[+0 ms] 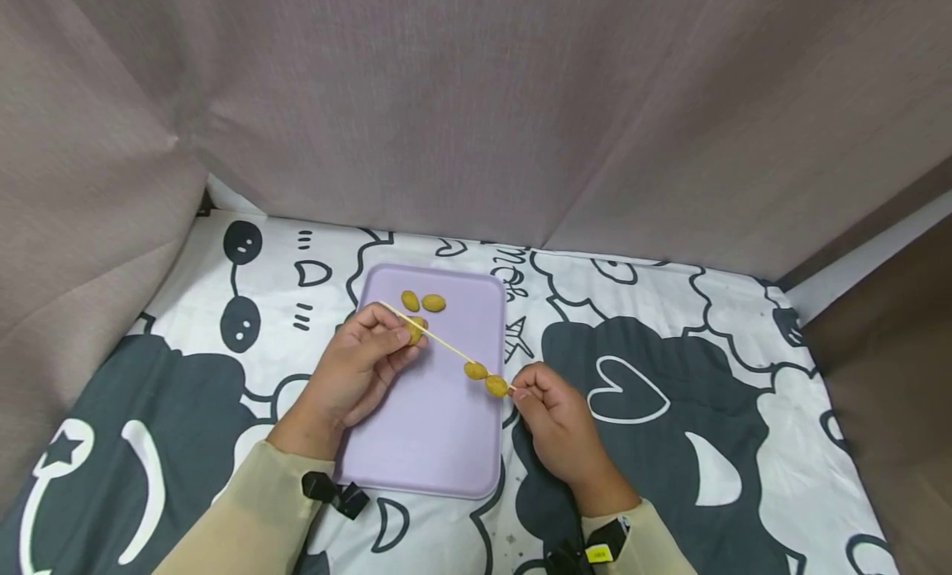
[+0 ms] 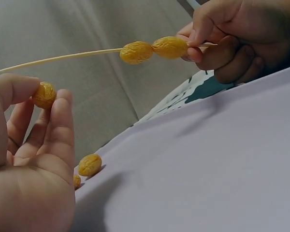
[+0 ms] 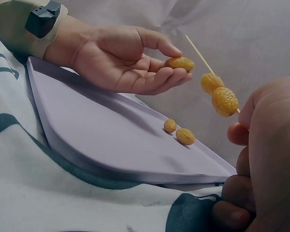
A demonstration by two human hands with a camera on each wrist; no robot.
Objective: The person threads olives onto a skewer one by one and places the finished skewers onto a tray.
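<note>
My left hand point(image 1: 360, 364) pinches a wrinkled yellow dried fruit point(image 2: 44, 95) between thumb and fingertips, above the left side of a lilac tray point(image 1: 431, 443). My right hand point(image 1: 554, 430) grips one end of a thin wooden skewer point(image 2: 82, 55) off the tray's right edge. Two like fruits are threaded side by side on it, the inner one point(image 2: 170, 47) close to the right fingertips and the outer one point(image 2: 136, 52) touching it. The skewer's bare, pointed length reaches toward the left hand; in the left wrist view its tip passes above the pinched fruit.
Two loose dried fruits, one point(image 1: 410, 301) beside the other point(image 1: 434, 303), lie at the tray's far end. Beneath the tray spreads a black-and-white patterned cloth point(image 1: 654, 377). Grey-brown curtains point(image 1: 476, 112) hang behind and at the sides.
</note>
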